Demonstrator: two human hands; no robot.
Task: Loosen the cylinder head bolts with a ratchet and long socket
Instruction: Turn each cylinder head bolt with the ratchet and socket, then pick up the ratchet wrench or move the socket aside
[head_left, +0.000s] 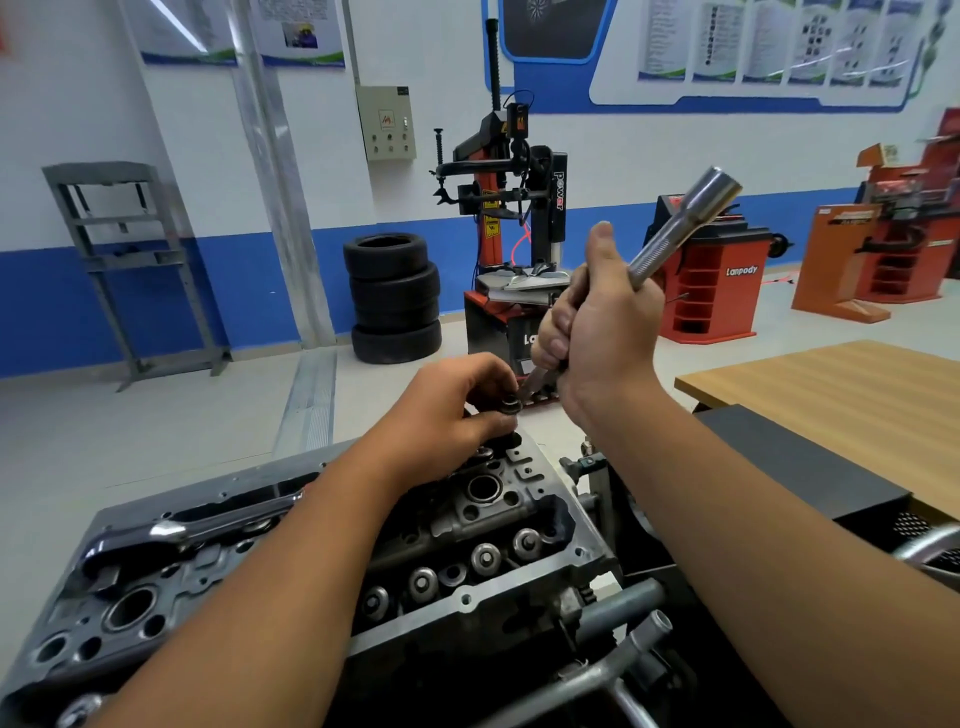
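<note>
A grey cylinder head (467, 525) lies in front of me on a metal stand, with valve springs and bolt holes showing. My left hand (457, 410) pinches a dark bolt head with its washer (511, 404) just above the far end of the head. My right hand (602, 332) is raised above it and grips the ratchet. The long silver socket (685, 226) points up and to the right from my fist. The ratchet handle (535, 382) pokes out below my fingers.
A wooden table (841, 395) and a black box (800, 462) stand at the right. Stand tubes (618, 603) run under the head. Farther back are stacked tyres (395, 296), a tyre changer (519, 208) and a red wheel balancer (717, 280).
</note>
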